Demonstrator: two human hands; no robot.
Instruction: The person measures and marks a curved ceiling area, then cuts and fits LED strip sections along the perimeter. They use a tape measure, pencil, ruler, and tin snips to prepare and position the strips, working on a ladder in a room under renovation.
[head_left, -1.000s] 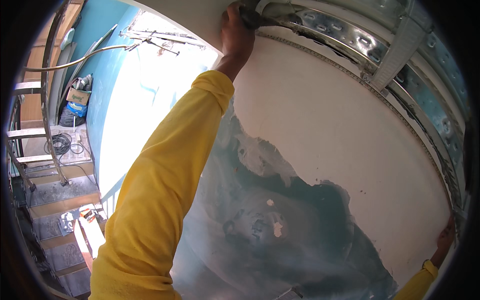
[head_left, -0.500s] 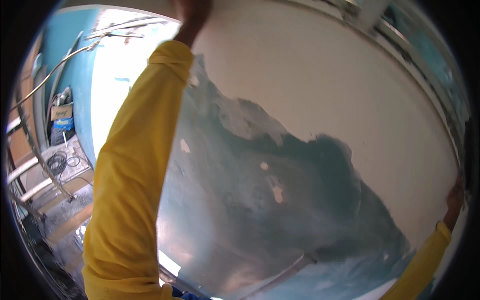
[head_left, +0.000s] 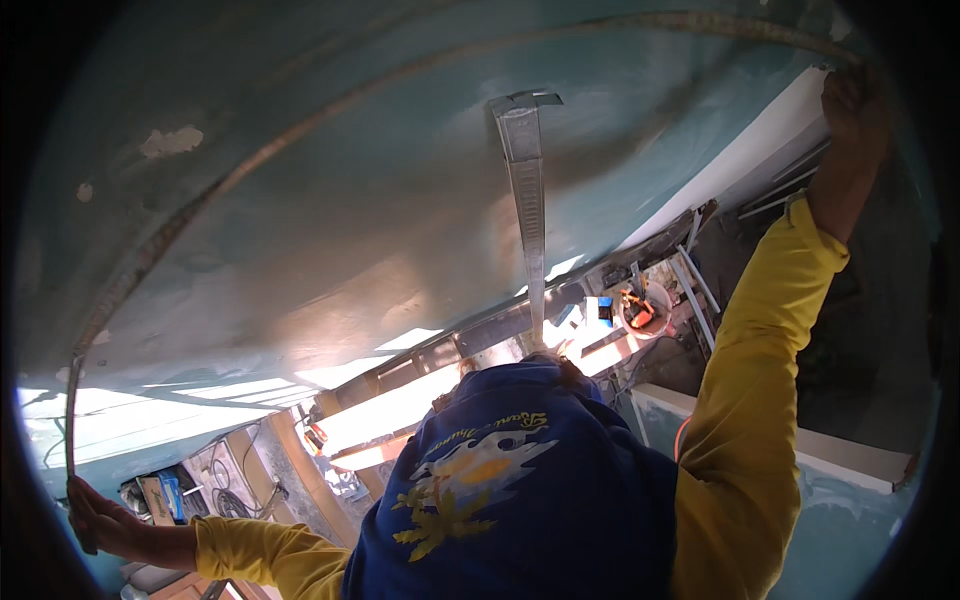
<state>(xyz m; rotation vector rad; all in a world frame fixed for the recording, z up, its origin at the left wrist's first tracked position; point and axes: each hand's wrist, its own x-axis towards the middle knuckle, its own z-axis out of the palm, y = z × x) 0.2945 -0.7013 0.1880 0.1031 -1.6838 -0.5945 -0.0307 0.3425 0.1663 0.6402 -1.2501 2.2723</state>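
Observation:
My left hand [head_left: 105, 515] is at the far lower left, fingers closed on the lower end of a long, narrow, greyish strip [head_left: 250, 160]. The strip arches across the teal, patchy board [head_left: 350, 220], the bend perhaps partly from the lens, up to the far upper right. There my right hand [head_left: 850, 115] is raised with fingers curled on the strip's other end. A metal channel [head_left: 525, 180] runs down the middle between my hands. My blue top [head_left: 510, 490] fills the lower middle, with yellow sleeves on both arms.
Far below are a round bucket [head_left: 645, 310] with orange tools, pale planks [head_left: 395, 410], steps [head_left: 290, 470], coiled cable [head_left: 230, 505] and a pile with a cardboard box [head_left: 155, 500]. A pale ledge [head_left: 840, 455] crosses the lower right over a dark space.
The view has swung downward, bringing my torso into sight. My left hand now shows low at the left, my right hand high at the right; the white plastered area has mostly left view.

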